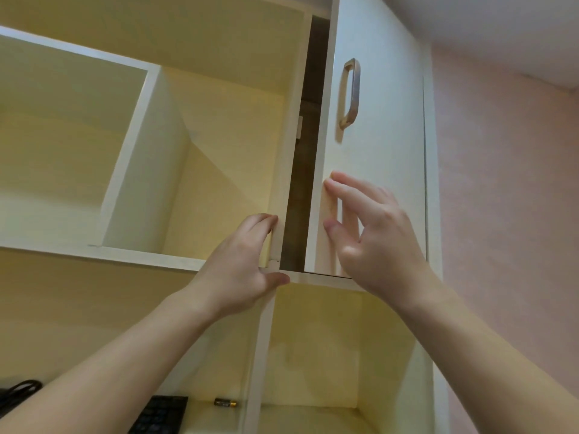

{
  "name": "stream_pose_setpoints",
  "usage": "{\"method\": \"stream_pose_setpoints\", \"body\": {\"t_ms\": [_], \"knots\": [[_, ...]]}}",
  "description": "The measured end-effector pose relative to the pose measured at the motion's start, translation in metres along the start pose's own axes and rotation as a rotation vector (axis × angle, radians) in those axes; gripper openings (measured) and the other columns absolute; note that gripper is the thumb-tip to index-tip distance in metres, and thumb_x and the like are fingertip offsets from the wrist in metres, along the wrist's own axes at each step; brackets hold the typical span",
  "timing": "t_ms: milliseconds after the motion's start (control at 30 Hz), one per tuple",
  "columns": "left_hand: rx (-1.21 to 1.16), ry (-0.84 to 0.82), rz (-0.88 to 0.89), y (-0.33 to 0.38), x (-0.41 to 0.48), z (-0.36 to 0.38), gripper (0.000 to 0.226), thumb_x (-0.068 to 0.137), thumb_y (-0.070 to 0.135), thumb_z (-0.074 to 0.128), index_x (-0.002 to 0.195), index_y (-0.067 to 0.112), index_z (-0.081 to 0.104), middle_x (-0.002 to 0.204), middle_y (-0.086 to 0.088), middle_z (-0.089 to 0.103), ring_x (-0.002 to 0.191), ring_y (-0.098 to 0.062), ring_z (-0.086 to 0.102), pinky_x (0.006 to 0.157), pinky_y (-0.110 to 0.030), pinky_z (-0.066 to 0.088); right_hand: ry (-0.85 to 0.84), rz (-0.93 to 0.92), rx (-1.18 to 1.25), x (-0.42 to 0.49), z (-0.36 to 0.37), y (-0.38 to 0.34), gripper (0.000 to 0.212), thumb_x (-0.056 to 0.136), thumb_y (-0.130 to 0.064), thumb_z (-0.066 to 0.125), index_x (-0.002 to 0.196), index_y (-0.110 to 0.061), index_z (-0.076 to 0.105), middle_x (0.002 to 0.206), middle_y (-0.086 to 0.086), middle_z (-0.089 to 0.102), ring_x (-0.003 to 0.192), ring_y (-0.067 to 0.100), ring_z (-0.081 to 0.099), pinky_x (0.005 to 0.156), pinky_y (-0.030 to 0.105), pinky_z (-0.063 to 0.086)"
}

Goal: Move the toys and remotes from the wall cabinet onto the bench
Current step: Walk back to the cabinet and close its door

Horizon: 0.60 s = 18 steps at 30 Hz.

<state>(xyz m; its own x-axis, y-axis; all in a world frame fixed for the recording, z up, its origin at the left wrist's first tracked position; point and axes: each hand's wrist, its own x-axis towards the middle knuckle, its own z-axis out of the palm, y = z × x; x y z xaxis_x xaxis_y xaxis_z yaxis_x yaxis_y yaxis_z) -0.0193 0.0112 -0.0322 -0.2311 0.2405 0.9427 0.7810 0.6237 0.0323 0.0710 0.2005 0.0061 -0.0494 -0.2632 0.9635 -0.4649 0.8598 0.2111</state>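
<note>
Looking up at the wall cabinet [219,89], I have both hands raised to it. My left hand [241,261] rests against the vertical divider [283,183], fingers curled round its front edge and thumb lying along the shelf edge [313,277] below; it clasps the panel and nothing else. My right hand [372,236] is at the lower part of the cabinet door [376,136], fingers spread and loosely bent, fingertips touching the door's left edge, with no object in it. The door stands slightly ajar, showing a narrow dark gap [300,183] between it and the divider. A metal handle [350,93] sits on the door at 12 o'clock from my right hand. The open compartments at 9 to 11 o'clock of my left hand show bare interior. On the lower shelf, at 6 to 7 o'clock, lie a black keypad device [159,415], possibly a remote, a small battery [225,402] just beside it, and a black cable [18,391] at far left. Contents behind the door cannot be seen.
</note>
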Motion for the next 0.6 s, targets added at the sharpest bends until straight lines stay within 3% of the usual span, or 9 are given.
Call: {"method": "stream_pose_setpoints", "body": {"t_ms": [267, 400, 600], "knots": [[-0.041, 0.004, 0.02, -0.006, -0.001, 0.0, 0.093, 0.071, 0.035, 0.085, 0.147, 0.016, 0.037, 0.139, 0.01, 0.044, 0.125, -0.005, 0.044, 0.107, -0.032, 0.04, -0.104, -0.017, -0.057, 0.01, 0.023, 0.009, 0.055, 0.084, -0.02, 0.07, 0.137, -0.02, 0.053, 0.142, -0.007, 0.049, 0.129, 0.016, 0.038, 0.101, 0.004, 0.015], [-0.032, 0.015, 0.04, -0.007, -0.002, 0.0, 0.091, 0.071, 0.033, 0.084, 0.147, 0.017, 0.037, 0.137, 0.009, 0.045, 0.121, -0.001, 0.044, 0.106, -0.026, 0.038, -0.215, -0.028, -0.124, 0.014, 0.05, 0.015, 0.057, 0.077, -0.014, 0.073, 0.131, -0.015, 0.057, 0.145, -0.003, 0.047, 0.126, 0.026, 0.04, 0.106, 0.022, 0.027], [-0.031, 0.036, 0.068, -0.009, 0.0, 0.001, 0.09, 0.071, 0.035, 0.084, 0.146, 0.016, 0.038, 0.134, 0.007, 0.048, 0.117, -0.001, 0.045, 0.104, -0.023, 0.038, -0.174, -0.022, -0.1, 0.015, 0.061, 0.023, 0.061, 0.076, -0.013, 0.075, 0.134, -0.016, 0.055, 0.144, -0.005, 0.047, 0.126, 0.026, 0.037, 0.103, 0.02, 0.023]]}}
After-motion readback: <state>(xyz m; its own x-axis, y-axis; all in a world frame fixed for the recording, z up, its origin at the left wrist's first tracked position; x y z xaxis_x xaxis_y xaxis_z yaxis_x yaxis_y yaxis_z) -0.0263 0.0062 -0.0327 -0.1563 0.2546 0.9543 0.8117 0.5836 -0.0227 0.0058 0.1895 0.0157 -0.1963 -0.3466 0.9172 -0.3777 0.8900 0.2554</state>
